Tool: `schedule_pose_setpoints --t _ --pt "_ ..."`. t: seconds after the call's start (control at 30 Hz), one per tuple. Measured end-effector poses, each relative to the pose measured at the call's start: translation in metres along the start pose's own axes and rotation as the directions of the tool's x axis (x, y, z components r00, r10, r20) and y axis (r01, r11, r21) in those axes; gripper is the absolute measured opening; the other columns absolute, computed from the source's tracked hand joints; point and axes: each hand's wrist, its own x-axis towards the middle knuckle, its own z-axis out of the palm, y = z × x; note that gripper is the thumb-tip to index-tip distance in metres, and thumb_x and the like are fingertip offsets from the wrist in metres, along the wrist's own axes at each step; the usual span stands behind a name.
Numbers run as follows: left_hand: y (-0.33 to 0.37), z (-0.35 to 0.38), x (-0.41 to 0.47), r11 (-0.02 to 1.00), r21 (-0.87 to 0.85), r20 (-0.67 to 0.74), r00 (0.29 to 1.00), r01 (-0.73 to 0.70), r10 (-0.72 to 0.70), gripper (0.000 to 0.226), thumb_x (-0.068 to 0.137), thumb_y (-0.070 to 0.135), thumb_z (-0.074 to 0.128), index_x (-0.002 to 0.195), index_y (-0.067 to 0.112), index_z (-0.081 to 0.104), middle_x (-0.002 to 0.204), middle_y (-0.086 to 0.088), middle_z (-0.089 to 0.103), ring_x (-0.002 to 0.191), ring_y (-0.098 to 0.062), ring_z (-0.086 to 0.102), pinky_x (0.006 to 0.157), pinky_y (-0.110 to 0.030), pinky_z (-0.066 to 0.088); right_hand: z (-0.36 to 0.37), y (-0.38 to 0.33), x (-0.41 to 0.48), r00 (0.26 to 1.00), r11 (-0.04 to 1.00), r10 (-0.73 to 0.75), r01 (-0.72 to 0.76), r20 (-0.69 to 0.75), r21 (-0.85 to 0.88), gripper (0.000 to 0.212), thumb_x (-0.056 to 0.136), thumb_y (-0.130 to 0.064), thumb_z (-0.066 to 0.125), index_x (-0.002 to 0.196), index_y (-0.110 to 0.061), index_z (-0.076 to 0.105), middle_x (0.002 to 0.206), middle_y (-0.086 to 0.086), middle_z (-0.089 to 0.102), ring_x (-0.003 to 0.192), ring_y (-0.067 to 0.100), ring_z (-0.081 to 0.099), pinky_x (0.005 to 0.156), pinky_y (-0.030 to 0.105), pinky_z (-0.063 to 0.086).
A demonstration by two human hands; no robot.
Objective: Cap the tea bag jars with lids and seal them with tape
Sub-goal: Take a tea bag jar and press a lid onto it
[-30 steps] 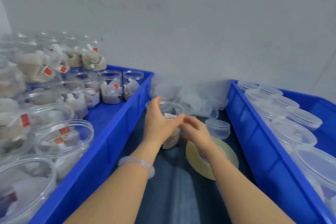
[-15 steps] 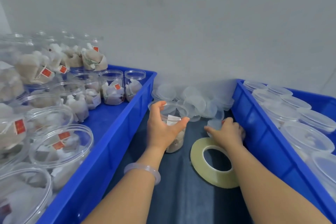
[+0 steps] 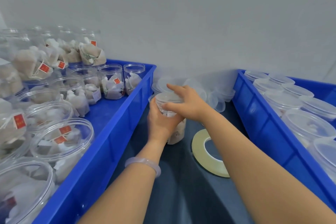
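Pale grey wall backs a dark bench, which shows as a narrow lane between two blue crates. In that lane the left hand wraps its fingers round a clear tea bag jar standing on the bench. The right hand pinches a clear lid over the jar's mouth. A tape roll lies flat just right of the jar, partly hidden by the right forearm. Behind the jar, loose lids are heaped against the wall. The left crate holds open jars of tea bags, and the right crate holds capped jars.
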Motion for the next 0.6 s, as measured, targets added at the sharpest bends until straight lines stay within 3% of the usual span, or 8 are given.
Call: schedule_pose_setpoints --t 0.13,0.2,0.3,0.4,0.5,0.6 --pt "-0.003 0.001 0.003 1.000 -0.001 0.009 1.000 0.030 -0.030 0.069 0.053 0.047 0.078 0.113 0.032 0.049 0.096 0.021 0.060 0.086 0.010 0.060 0.059 -0.008 0.044 -0.013 -0.011 -0.004 0.995 0.993 0.048 -0.038 0.091 -0.109 0.076 0.077 -0.041 0.069 0.144 -0.037 0.035 0.139 0.002 0.035 0.133 0.019 0.031 0.102 0.033 0.034" --pt "-0.005 0.000 0.002 0.999 0.001 0.030 0.999 0.044 -0.044 0.076 0.051 0.049 0.082 0.115 0.038 0.044 0.096 0.027 0.055 0.086 0.014 0.056 0.060 -0.006 0.042 -0.021 -0.027 0.005 0.975 0.953 0.139 -0.084 0.172 -0.291 0.078 0.072 -0.043 0.069 0.143 -0.035 0.037 0.142 0.001 0.037 0.121 0.019 0.042 0.088 0.031 0.039" --pt "-0.008 -0.001 0.003 0.998 0.007 0.060 0.997 0.058 -0.058 0.081 0.044 0.057 0.077 0.117 0.038 0.047 0.099 0.023 0.061 0.092 0.009 0.058 0.067 -0.009 0.043 -0.019 -0.050 0.018 0.938 0.827 0.255 -0.086 0.235 -0.555 0.070 0.068 -0.046 0.064 0.134 -0.032 0.042 0.128 0.005 0.042 0.105 0.023 0.046 0.069 0.032 0.039" --pt "-0.010 0.000 0.013 0.989 0.149 0.071 0.997 0.016 -0.027 0.072 0.053 0.052 0.076 0.117 0.025 0.056 0.093 0.017 0.062 0.086 0.010 0.060 0.059 -0.001 0.041 -0.007 -0.043 0.019 0.942 0.875 0.246 -0.114 0.230 -0.470 0.068 0.069 -0.048 0.061 0.128 -0.027 0.037 0.114 0.004 0.039 0.094 0.025 0.050 0.059 0.032 0.038" --pt "-0.011 0.001 0.016 0.941 0.324 0.059 0.995 -0.099 0.084 0.051 0.067 0.041 0.070 0.108 0.014 0.056 0.076 0.019 0.049 0.072 0.027 0.047 0.056 0.005 0.033 0.003 -0.026 0.014 0.990 0.922 0.065 -0.012 0.122 -0.387 0.060 0.075 -0.054 0.059 0.122 -0.020 0.043 0.116 0.000 0.049 0.095 0.021 0.053 0.067 0.031 0.039" --pt "-0.008 0.000 0.013 0.900 0.380 0.084 0.977 -0.214 0.197 0.038 0.073 0.039 0.061 0.099 0.012 0.057 0.068 0.018 0.043 0.068 0.029 0.044 0.053 0.004 0.032 0.008 -0.020 0.012 0.999 0.941 -0.037 0.044 0.027 -0.335 0.073 0.074 -0.070 0.057 0.127 -0.021 0.049 0.121 -0.001 0.056 0.105 0.020 0.055 0.078 0.031 0.040"
